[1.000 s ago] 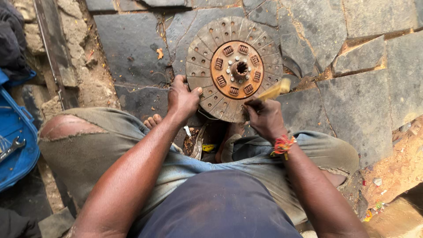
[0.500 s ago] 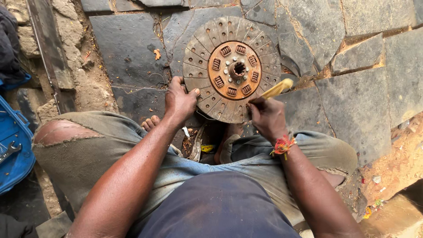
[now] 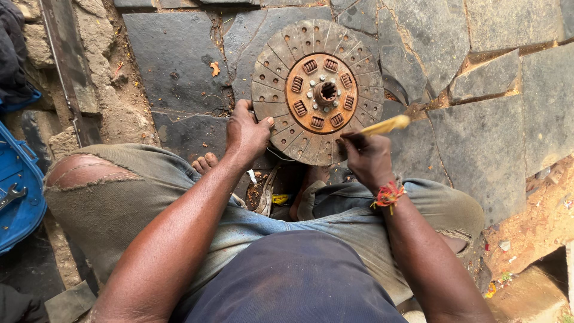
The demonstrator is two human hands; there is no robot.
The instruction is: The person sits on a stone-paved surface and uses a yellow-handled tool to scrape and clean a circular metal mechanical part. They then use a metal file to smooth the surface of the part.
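A round, rusty clutch disc point(image 3: 320, 90) with an orange-brown hub and a splined centre hole lies flat on the stone paving in front of my knees. My left hand point(image 3: 246, 134) rests on its near left rim, fingers curled over the edge. My right hand point(image 3: 366, 157) is at the near right rim, closed around a tool with a yellow handle point(image 3: 385, 125) that sticks out to the right; its working end is hidden under my fingers.
I sit on the ground in torn trousers, with bare feet point(image 3: 206, 162) under the disc. A blue case point(image 3: 18, 191) holding a wrench point(image 3: 12, 195) lies at the left. Cracked stone slabs point(image 3: 490, 119) and a dirt gap surround the disc.
The yellow handle in my right hand has swung a little upward and outward. The view has shifted slightly; my left hand stays on the disc's rim.
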